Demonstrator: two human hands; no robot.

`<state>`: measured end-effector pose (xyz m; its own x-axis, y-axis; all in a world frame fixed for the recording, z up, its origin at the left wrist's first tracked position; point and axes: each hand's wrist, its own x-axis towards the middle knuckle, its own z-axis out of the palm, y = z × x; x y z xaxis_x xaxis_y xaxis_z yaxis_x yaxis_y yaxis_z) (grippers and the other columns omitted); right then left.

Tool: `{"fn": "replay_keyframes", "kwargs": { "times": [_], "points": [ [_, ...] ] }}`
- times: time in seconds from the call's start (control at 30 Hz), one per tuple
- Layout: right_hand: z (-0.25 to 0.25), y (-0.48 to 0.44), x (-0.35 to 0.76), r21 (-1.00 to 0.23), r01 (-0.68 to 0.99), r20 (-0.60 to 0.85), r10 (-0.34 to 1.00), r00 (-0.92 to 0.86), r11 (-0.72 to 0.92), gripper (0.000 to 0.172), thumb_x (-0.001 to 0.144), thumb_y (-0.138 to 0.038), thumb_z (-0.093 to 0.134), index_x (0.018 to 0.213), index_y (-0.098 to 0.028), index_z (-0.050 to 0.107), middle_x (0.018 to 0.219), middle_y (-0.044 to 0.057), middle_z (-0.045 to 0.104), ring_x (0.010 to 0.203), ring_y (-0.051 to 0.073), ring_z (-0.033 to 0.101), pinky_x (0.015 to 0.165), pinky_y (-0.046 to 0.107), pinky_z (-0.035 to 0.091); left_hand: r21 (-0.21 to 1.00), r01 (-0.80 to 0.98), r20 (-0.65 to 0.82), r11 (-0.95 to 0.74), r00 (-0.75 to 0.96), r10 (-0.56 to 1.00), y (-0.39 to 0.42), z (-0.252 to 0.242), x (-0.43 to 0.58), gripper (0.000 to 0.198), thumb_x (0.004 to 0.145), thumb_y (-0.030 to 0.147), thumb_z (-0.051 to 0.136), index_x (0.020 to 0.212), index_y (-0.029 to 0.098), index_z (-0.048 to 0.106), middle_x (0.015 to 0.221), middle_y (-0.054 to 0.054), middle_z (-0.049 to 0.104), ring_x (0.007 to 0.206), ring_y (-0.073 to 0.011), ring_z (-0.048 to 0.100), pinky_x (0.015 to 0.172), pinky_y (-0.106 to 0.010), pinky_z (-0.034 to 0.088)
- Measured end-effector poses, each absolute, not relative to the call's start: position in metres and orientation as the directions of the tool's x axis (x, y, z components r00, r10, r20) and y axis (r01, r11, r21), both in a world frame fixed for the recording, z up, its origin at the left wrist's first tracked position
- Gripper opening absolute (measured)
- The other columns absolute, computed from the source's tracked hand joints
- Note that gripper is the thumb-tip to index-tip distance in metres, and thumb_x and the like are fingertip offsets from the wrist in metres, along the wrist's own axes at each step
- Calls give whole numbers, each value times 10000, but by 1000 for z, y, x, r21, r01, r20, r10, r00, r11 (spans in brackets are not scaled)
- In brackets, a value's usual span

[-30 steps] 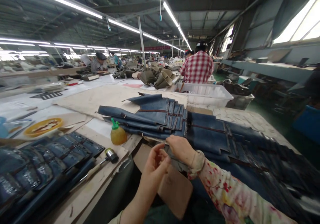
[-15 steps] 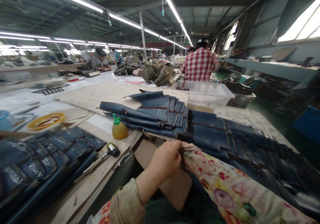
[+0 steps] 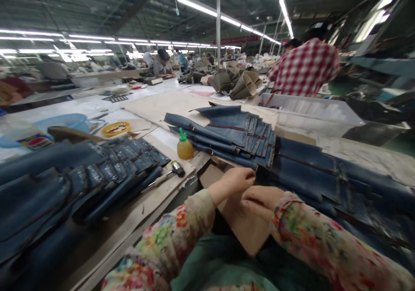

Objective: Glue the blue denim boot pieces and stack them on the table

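At the worktop (image 3: 155, 105) edge, my left hand (image 3: 234, 182) is curled closed, knuckles up, just beside the near edge of the fanned stack of blue pieces (image 3: 240, 131); I cannot tell whether it pinches anything. My right hand (image 3: 263, 198) lies close to it on a brown card (image 3: 248, 230), fingers bent under, and I cannot tell if they grip. A yellow bottle (image 3: 185, 148) and a hammer (image 3: 168, 173) sit left of the stack. A person in a red checked shirt (image 3: 306, 68) stands beyond.

Blue denim pieces (image 3: 233, 131), yellow bottle (image 3: 185, 148), floral sleeves (image 3: 311, 239)
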<state>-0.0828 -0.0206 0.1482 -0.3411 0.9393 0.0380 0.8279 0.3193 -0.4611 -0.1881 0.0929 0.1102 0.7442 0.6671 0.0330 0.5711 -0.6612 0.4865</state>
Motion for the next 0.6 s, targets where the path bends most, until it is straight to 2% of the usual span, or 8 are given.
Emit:
{"fn": "replay_keyframes", "kwargs": {
  "times": [0.13, 0.23, 0.3, 0.37, 0.4, 0.47, 0.53, 0.6],
  "points": [
    [157, -23, -115, -461, 818, 3, 923, -385, 343, 249, 808, -424, 546, 745, -203, 638, 678, 6, 622, 641, 156, 580, 560, 265, 405, 491, 558, -23, -669, 776, 631, 90, 103, -163, 244, 823, 268, 469, 961, 202, 659, 946, -34, 673, 837, -185, 596, 696, -255, 428],
    [160, -28, -149, -327, 863, -15, 911, -411, 384, 362, 696, -518, 646, 823, -179, 628, 769, 56, 657, 728, 219, 613, 580, 286, 415, 501, 523, 10, -689, 793, 609, 84, 102, -153, 261, 828, 258, 450, 965, 185, 660, 958, -59, 668, 862, -209, 593, 720, -279, 432],
    [157, -30, -163, -222, 881, -27, 901, -434, 418, 339, 722, -456, 635, 870, -152, 622, 833, 111, 663, 770, 245, 621, 574, 289, 414, 521, 485, 34, -702, 810, 585, 81, 102, -153, 264, 830, 260, 450, 973, 183, 659, 949, -59, 669, 859, -205, 592, 724, -277, 430],
    [150, -30, -165, -208, 878, 5, 898, -440, 431, 206, 783, -326, 567, 866, -146, 621, 840, 129, 662, 759, 237, 622, 562, 282, 404, 555, 446, 44, -702, 827, 560, 79, 100, -156, 262, 833, 259, 455, 968, 176, 663, 929, -58, 671, 838, -193, 591, 711, -266, 426],
    [147, -29, -163, -263, 862, 40, 897, -439, 434, 162, 794, -282, 535, 845, -154, 620, 826, 120, 662, 750, 228, 620, 568, 278, 403, 577, 428, 45, -695, 833, 551, 80, 98, -158, 259, 833, 254, 458, 965, 169, 664, 924, -59, 670, 827, -186, 589, 704, -260, 423],
    [141, -27, -153, -532, 759, 81, 914, -397, 376, 141, 802, -275, 500, 782, -180, 602, 749, 70, 648, 702, 198, 607, 578, 269, 413, 629, 390, 44, -672, 846, 531, 81, 95, -162, 248, 834, 249, 469, 960, 160, 663, 919, -54, 668, 814, -170, 587, 692, -242, 419],
    [136, -25, -144, -873, 453, 35, 949, -315, 182, 148, 797, -318, 494, 741, -203, 570, 673, 29, 615, 659, 180, 597, 593, 271, 441, 693, 336, 39, -638, 866, 498, 81, 93, -165, 245, 846, 270, 477, 975, 158, 653, 895, -32, 665, 787, -140, 588, 663, -206, 418],
    [133, -22, -138, -996, 54, -79, 958, -275, -67, 122, 787, -323, 501, 767, -221, 565, 679, 28, 605, 684, 189, 607, 650, 299, 472, 752, 273, 36, -599, 891, 452, 80, 91, -165, 259, 862, 293, 477, 1009, 158, 641, 845, -5, 659, 740, -110, 586, 627, -170, 415]
  ]
}}
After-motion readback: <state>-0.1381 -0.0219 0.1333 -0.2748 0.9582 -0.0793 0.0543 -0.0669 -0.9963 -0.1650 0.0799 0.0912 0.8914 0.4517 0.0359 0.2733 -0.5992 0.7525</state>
